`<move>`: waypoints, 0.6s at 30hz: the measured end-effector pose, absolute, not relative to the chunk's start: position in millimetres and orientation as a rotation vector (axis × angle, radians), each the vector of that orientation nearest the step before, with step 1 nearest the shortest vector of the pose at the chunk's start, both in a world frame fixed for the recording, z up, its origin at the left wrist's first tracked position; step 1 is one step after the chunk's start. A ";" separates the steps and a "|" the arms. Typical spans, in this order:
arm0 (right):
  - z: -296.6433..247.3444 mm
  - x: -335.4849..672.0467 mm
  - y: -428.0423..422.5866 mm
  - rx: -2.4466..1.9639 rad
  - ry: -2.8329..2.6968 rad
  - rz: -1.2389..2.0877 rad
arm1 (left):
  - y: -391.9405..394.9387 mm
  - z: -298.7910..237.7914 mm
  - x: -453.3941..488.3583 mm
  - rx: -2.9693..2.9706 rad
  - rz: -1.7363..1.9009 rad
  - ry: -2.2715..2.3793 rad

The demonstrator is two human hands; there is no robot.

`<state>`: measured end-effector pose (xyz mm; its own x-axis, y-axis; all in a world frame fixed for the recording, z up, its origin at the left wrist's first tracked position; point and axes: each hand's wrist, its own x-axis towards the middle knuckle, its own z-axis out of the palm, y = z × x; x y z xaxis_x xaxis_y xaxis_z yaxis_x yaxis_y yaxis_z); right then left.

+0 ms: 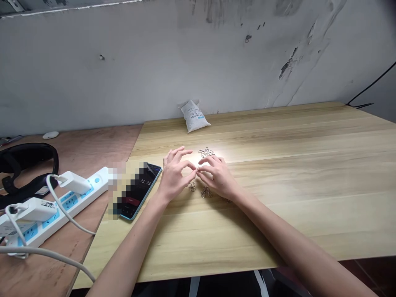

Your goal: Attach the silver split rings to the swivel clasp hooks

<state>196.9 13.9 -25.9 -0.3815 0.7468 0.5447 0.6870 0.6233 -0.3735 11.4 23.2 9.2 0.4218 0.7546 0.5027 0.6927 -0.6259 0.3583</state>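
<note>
My left hand (175, 172) and my right hand (219, 176) meet over the wooden table, thumb and forefinger of each pinched together. Between the fingertips is a small metal ring (198, 168), partly covered; its finer detail is too small to make out. The other fingers of my left hand are raised and spread. Just beyond the hands lies a pile of small metal clasps (206, 152). Several thin metal rings (192, 187) sit below my left thumb. Another cluster of metal clasps (206, 192) lies under my right hand, and more metal pieces (227, 200) are mostly hidden by my right wrist.
A phone (140, 192) showing a timer lies left of my left hand, partly pixelated. A filled plastic bag (194, 117) rests near the wall. On the lower brown surface are a power strip (68, 203) with chargers and cables, and a black strapped device (29, 169).
</note>
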 end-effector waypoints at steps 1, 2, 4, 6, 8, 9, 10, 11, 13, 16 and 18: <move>-25.4 196.3 13.4 -1.123 -2.169 0.119 | 23.2 9.0 11.3 2.567 0.975 1.310; -24.8 196.1 13.0 -1.126 -2.190 0.127 | 23.5 8.9 11.1 2.565 0.960 1.303; -23.5 196.5 12.7 -1.119 -2.211 0.140 | 24.4 9.1 10.2 2.539 0.947 1.294; -22.6 197.7 13.0 -1.096 -2.195 0.152 | 25.6 10.0 8.9 2.452 0.969 1.313; -22.1 198.9 13.7 -1.068 -2.164 0.162 | 27.0 11.1 7.5 2.327 0.965 1.311; -22.0 199.4 14.1 -1.056 -2.154 0.165 | 27.6 11.7 6.9 2.273 0.953 1.292; -22.0 199.8 14.6 -1.047 -2.147 0.167 | 28.1 12.2 6.2 2.232 0.939 1.265; -22.0 200.1 15.0 -1.041 -2.140 0.167 | 28.6 12.7 5.6 2.204 0.933 1.237; -22.0 201.2 16.1 -1.035 -2.125 0.174 | 29.3 13.4 4.2 2.169 0.958 1.199; -20.8 205.1 18.0 -1.041 -2.103 0.247 | 30.8 13.5 1.4 2.180 0.996 1.177; -18.5 209.0 18.7 -1.066 -2.113 0.342 | 32.0 12.3 -0.4 2.313 0.979 1.200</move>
<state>209.0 18.7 -18.5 -0.3873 0.7798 0.4918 0.5847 0.6202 -0.5229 -0.4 32.0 12.3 0.4008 0.8168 0.4149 0.5702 -0.5769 0.5848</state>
